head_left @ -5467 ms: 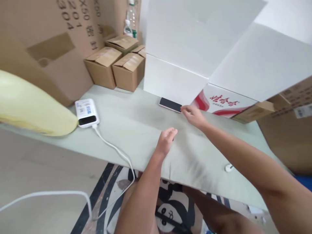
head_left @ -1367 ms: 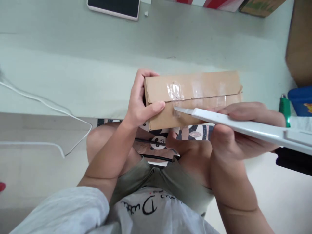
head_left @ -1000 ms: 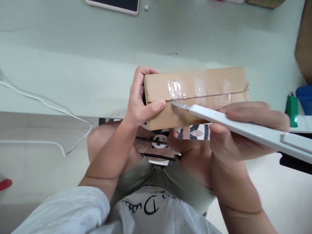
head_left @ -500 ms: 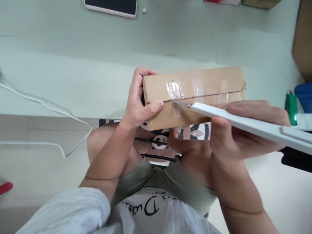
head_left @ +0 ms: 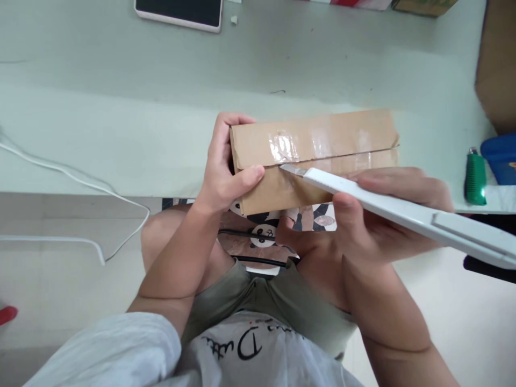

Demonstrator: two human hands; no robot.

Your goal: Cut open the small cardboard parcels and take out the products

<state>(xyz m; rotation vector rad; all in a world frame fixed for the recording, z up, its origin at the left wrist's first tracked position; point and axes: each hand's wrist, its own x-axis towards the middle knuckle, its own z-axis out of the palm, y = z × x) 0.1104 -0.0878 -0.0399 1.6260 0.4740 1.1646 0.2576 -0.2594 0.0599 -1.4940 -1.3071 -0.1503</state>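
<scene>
A long brown cardboard box is tilted up at the table's front edge, its seam side toward me. Strips of clear tape cross the seam. My left hand grips the box's left end, thumb on the near face and fingers behind. Between the thumb and fingers of my right hand is a white utility knife. Its blade tip meets the seam near the leftmost tape strip, close to my left thumb. Part of the box's lower right side is hidden behind the knife and right hand.
On the pale green table lie a dark-screened device at the back and a green ridged object beside a blue item at right. A white cable hangs over the front edge. Brown cardboard stands far right.
My right hand and the knife have moved slightly left and down relative to the box, the blade staying at the seam. The whole view has shifted a little.
</scene>
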